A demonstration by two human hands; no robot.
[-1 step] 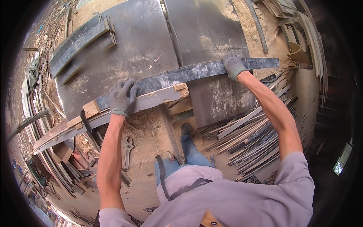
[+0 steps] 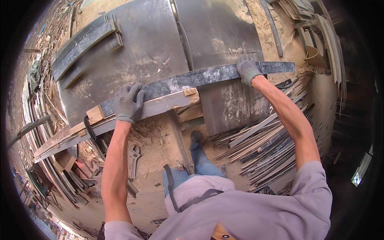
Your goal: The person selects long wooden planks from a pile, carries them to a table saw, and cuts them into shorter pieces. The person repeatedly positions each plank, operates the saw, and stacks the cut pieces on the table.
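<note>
A long, narrow board (image 2: pixel 188 80) with a dark, whitish-smeared face lies crosswise in front of me. My left hand (image 2: pixel 129 103), in a grey glove, grips its left part, the thumb lying toward the right. Farther right, my right hand (image 2: pixel 247 69), gloved alike, has its fingers hooked over the board's far edge. Under the left part runs a pale wooden beam (image 2: pixel 160 105). Small wood blocks sit on this beam, one (image 2: pixel 95 115) at the board's left end and another (image 2: pixel 191 94) near the middle. The fingertips' undersides are hidden.
Large dark panels (image 2: pixel 136 44) lie beyond the board, with several cut strips (image 2: pixel 82 48) on the left one. A pile of narrow strips (image 2: pixel 268 148) lies at right. Scrap wood (image 2: pixel 66 176) and a metal tool (image 2: pixel 134 160) lie at lower left. A wooden post (image 2: pixel 179 138) stands between my legs.
</note>
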